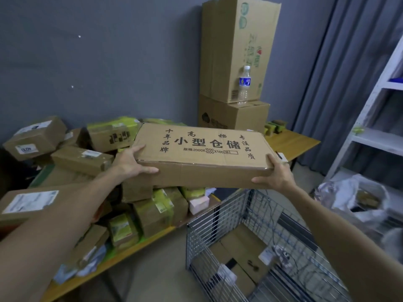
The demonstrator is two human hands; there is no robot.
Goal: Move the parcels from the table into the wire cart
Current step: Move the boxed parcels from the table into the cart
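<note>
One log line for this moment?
item: flat printed box | left hand: holds left end | right hand: holds right end | state: held above table edge, beside wire cart

2 bare forearms are showing, 1 entering from the near left corner and 1 from the near right. The left forearm (65,214) and right forearm (338,236) are looking broad at the near edge and tapering toward slim wrists. The left hand (130,162) and right hand (277,174) are showing uncovered fingers and thumbs.
</note>
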